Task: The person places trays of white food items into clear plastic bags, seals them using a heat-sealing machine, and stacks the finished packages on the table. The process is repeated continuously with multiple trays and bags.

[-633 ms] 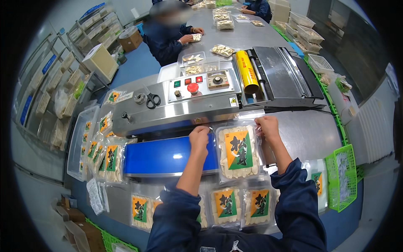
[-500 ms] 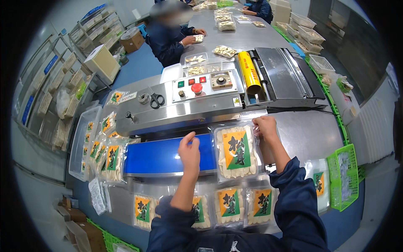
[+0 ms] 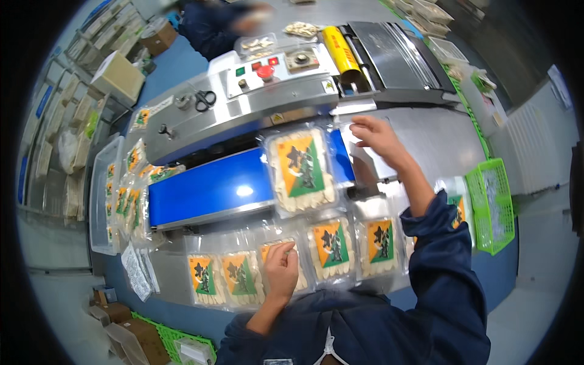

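A flat clear packet of pale sliced pieces, seemingly mushrooms, with an orange and green label (image 3: 299, 163), lies across the blue belt (image 3: 210, 191) and its near edge. My right hand (image 3: 374, 135) hovers just right of this packet, fingers apart and nothing in them. Close to my body, a row of similar packets lies along the table's near edge. My left hand (image 3: 281, 267) is over one packet in that row (image 3: 300, 277), fingers curled together and covering part of its label. Whether they pinch the film is hidden. Neighbouring packets (image 3: 331, 246) lie flat on both sides.
Behind the belt stands a steel machine with a control panel (image 3: 280, 70), scissors (image 3: 205, 101) and a yellow film roll (image 3: 342, 55). Filled packets pile at left beside a clear bin (image 3: 103, 201). A green basket (image 3: 491, 207) is at right. A co-worker (image 3: 210, 27) stands beyond.
My left hand has dropped from above the belt to the near row. My right hand has let go of the packet's upper corner, and the packet now rests on the belt. The view has shifted.
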